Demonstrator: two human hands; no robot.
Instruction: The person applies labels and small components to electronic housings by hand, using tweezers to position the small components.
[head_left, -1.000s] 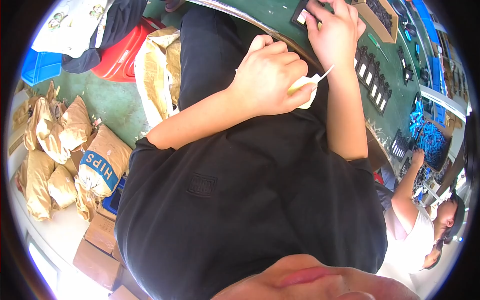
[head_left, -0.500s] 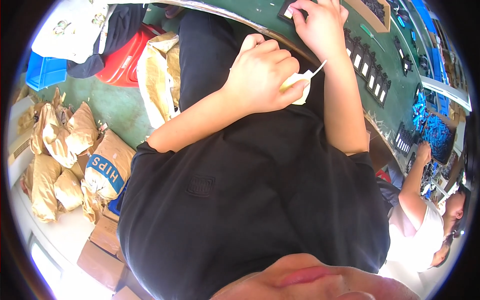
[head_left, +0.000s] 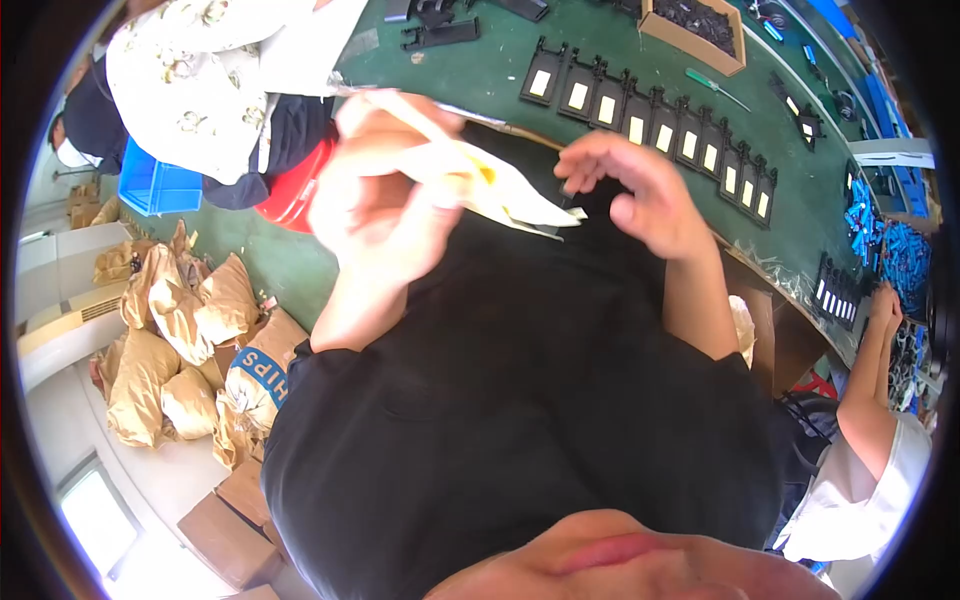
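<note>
In my left hand (head_left: 375, 205), blurred by motion, is a folded pale-yellow and white paper sheet (head_left: 505, 190), pinched between thumb and fingers. Its loose end points toward my right hand (head_left: 640, 195). That hand hovers just off the table edge with its fingers loosely bent and the thumb apart; nothing shows in it. Beyond it, a row of flat black plastic plates (head_left: 689, 150), most with a white rectangle on the face, lies on the green table (head_left: 450, 85).
A carton (head_left: 690, 52) of small black parts and a green-handled screwdriver (head_left: 715, 88) lie behind the row. Dark plastic pieces (head_left: 440, 35) are at the far left. A co-worker's hand (head_left: 884, 303) works at right, near blue parts. Brown sacks (head_left: 150, 385) stand on the left floor.
My right hand has let go of a black plate and drawn back from the table. My left hand has risen and shifted left with the paper. The whole view has shifted.
</note>
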